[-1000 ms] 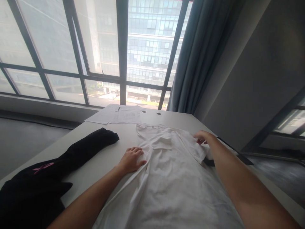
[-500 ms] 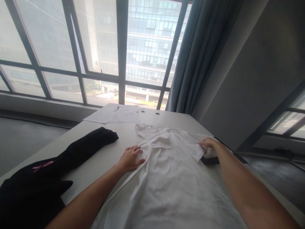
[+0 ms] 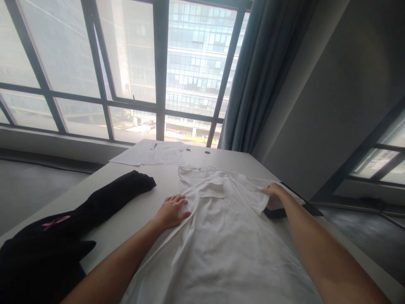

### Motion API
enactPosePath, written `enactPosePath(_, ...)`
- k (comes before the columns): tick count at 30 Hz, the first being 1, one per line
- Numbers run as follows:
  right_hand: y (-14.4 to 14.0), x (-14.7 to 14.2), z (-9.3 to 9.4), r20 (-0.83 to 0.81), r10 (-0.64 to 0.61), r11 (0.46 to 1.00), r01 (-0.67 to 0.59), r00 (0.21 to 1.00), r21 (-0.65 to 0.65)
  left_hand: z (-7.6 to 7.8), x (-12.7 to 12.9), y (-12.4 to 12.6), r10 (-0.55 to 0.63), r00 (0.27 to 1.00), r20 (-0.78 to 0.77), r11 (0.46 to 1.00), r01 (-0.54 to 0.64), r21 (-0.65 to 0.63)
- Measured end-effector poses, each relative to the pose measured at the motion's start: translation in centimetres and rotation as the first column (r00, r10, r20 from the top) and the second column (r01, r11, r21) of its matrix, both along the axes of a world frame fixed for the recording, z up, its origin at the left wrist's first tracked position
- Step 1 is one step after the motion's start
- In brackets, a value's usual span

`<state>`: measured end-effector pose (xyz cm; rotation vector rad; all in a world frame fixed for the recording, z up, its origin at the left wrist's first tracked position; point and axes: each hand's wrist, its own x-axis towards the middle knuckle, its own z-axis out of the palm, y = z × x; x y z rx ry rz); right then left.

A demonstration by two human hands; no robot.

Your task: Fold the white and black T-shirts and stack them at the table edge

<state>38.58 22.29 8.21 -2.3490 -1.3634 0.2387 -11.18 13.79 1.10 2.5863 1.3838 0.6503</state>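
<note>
We see the tabletop running from us toward the window, its far edge just under the sill and its right edge close to the grey wall. A curtain hangs at the far right corner. Bare room lies along the left half, between the white shirt and the black garment, and again at the far end before the papers.

The white shirt lies flat down the middle, collar end away from us, its hem running out of view at the bottom. Its right sleeve reaches the right edge of the tabletop, where a flat black thing lies partly under it. The black garment stretches along the left edge, one end pointing toward the shirt but apart from it.

Our left hand rests flat, fingers spread, on the shirt's left side: the grip is open, pressing only. Our right hand is at the right sleeve; its fingers seem closed on the cloth edge, though we cannot tell for sure.

Since a second ago the right hand has gone outward to the right, drawing the sleeve flatter toward the edge. The left hand has stayed where it was.
</note>
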Motion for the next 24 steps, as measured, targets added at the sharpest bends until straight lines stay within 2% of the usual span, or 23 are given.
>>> enactPosePath(3,0.2,-1.5,1.4,0.004,0.009,0.996,-0.008,1.000,-0.088,0.0,0.0,0.0,0.001,1.000,-0.001,1.000,-0.001,-0.001)
enactPosePath(4,0.3,-2.3,1.9,-0.032,0.017,0.998,-0.019,0.999,-0.058,-0.1,0.0,0.0,0.000,1.000,0.002,1.000,0.000,-0.001)
enactPosePath(6,0.5,-4.5,3.0,-0.210,0.048,0.999,-0.046,0.976,0.013,-0.1,0.0,0.0,0.000,1.000,0.007,1.000,0.000,0.000)
enactPosePath(8,1.0,-7.4,4.3,-0.474,0.125,0.991,-0.087,0.872,0.102,-0.1,0.0,0.0,0.001,1.000,0.008,1.000,-0.001,0.000)
enactPosePath(14,4.9,-17.7,7.0,-0.635,0.334,0.942,-0.265,0.697,0.205,0.1,0.1,-0.1,0.010,1.000,0.007,1.000,-0.010,-0.017)
enactPosePath(16,6.2,-21.0,7.1,-0.683,0.389,0.917,-0.333,0.619,0.220,0.3,0.1,-0.1,0.008,1.000,0.006,1.000,-0.007,-0.024)
enactPosePath(18,7.3,-24.2,6.7,-0.695,0.416,0.899,-0.378,0.586,0.220,0.4,0.0,-0.1,0.004,1.000,0.008,1.000,-0.004,-0.025)
enactPosePath(21,8.1,-28.2,5.3,-0.655,0.461,0.874,-0.435,0.599,0.217,0.5,0.0,-0.1,-0.001,1.000,0.016,1.000,0.001,-0.019)
enactPosePath(24,8.5,-30.9,3.4,-0.606,0.519,0.833,-0.516,0.603,0.200,0.5,0.0,-0.1,-0.002,1.000,0.025,1.000,0.002,-0.015)
